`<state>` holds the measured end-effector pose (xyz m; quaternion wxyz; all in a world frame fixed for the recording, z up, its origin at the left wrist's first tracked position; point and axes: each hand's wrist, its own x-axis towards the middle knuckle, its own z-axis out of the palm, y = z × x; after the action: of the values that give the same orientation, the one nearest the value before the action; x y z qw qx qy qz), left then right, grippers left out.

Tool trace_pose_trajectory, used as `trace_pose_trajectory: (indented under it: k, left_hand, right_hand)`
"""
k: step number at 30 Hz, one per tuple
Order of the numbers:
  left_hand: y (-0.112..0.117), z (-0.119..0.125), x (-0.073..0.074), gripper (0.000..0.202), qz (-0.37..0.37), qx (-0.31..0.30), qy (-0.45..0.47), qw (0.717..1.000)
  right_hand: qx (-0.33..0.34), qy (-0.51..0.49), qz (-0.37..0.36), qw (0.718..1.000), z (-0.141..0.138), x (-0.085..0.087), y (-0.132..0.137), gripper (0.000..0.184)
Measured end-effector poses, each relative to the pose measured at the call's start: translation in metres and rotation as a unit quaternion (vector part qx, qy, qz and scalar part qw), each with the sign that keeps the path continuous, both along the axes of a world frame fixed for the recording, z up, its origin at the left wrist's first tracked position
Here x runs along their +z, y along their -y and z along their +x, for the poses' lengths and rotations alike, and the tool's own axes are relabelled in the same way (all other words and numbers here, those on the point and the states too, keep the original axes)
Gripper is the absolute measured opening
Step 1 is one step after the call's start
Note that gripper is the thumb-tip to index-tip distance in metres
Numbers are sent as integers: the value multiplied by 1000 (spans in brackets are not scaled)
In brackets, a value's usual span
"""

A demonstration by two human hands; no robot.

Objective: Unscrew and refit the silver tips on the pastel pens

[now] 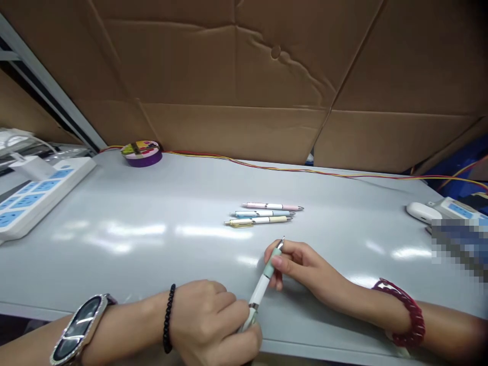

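Note:
A white pen with a pale green grip (261, 290) slants up and to the right between both hands, over the table's front part. My left hand (215, 323) is closed round its lower, clip end, which the fingers partly hide. Near the metal tip, my right hand (295, 264) pinches the green grip between thumb and fingers. Farther back on the table lie a pink pen (272, 206), a blue pen (263, 214) and a yellow pen (259, 221), side by side with their tips to the right.
On the grey table (183, 195), a round purple tin (142, 154) stands at the back left. A white power strip (49, 188) with a plugged-in charger lies left. Red and yellow wires (274, 168) run along the cardboard (229, 127) behind. A white rounded case (423, 212) sits right.

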<state>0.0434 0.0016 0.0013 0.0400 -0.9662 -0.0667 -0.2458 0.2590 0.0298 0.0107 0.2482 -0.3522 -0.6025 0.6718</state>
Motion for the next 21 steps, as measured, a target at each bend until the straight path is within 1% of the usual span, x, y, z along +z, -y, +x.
trace_pose_trajectory:
  k: [6, 10, 16, 21]
  left_hand:
    - [1, -1, -1, 19, -21, -7, -12, 1000]
    - [2, -1, -3, 19, -28, -17, -6, 999]
    - [2, -2, -1, 22, -51, -22, -25, 998]
    - [1, -2, 2, 28, -48, -28, 23, 998]
  right_hand:
    - [10, -8, -7, 1000, 0, 0, 0, 28]
    - [22, -20, -26, 999, 2, 2, 3, 25]
    - [16, -35, -29, 999, 3, 4, 9, 21]
    - [12, -58, -34, 998, 3, 6, 15, 21]
